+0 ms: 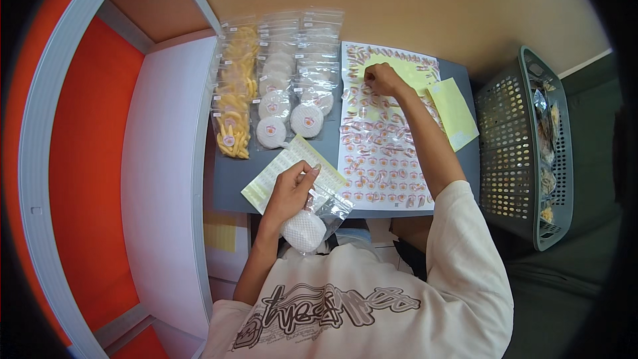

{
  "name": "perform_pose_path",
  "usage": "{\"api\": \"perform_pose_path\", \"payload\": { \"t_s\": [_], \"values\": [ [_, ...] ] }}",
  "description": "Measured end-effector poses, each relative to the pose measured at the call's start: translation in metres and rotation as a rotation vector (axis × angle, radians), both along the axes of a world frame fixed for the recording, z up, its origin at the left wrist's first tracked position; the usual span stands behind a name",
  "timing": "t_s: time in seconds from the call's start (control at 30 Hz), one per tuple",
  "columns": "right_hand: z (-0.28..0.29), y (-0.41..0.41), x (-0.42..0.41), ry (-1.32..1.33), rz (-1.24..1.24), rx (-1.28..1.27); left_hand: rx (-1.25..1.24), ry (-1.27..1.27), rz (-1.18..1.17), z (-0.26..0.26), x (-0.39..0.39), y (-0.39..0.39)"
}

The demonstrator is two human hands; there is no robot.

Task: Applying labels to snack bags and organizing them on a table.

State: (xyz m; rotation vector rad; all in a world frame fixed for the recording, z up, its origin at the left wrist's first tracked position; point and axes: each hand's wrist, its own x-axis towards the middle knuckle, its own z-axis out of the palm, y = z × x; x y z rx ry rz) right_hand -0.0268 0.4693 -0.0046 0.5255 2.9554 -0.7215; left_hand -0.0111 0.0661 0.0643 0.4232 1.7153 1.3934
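My left hand (294,187) grips the top of a clear zip bag (341,208) over the table's front edge. Inside the bag is a round white textured pad (304,231). Under that hand lies a pale yellow sheet (271,174) with rows of small printed labels. My right hand (384,80) reaches to the upper part of a large sticker sheet (369,174), its fingertips bent together at the stickers. Whether a sticker is between them cannot be seen. Many round stickers there are partly lifted, and a bare yellow backing (408,72) shows near the hand.
Overlapping bags of white pads (271,104) and of yellow curved pieces (234,129) stand at the table's back left. Another yellow sheet (453,114) overlaps the sticker sheet's right side. A grey perforated basket (503,159) with bagged goods is right of the grey table (234,189).
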Motion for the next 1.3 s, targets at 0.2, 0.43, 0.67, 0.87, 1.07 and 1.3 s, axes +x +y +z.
{"api": "perform_pose_path", "payload": {
  "t_s": [0.2,0.43,0.67,0.87,1.07,1.3],
  "values": [
    [0.003,-0.002,0.009,-0.029,0.055,0.006,-0.035,0.059,-0.088,-0.006,0.005,0.019],
    [0.003,0.004,0.016,0.092,-0.048,-0.164,-0.051,0.015,-0.057,-0.015,0.009,0.026],
    [0.006,0.02,0.018,0.121,-0.06,-0.282,-0.046,0.021,-0.002,-0.028,0.009,0.026],
    [0.041,0.004,0.03,0.433,-0.074,-0.373,0.095,-0.042,0.47,-0.018,0.002,0.03],
    [0.121,-0.129,0.075,0.652,-0.058,-0.977,0.31,0.096,0.758,0.014,-0.024,0.041],
    [0.102,-0.252,0.091,0.636,-0.272,-1.404,0.511,0.044,0.781,0.041,-0.021,0.043]
  ]
}}
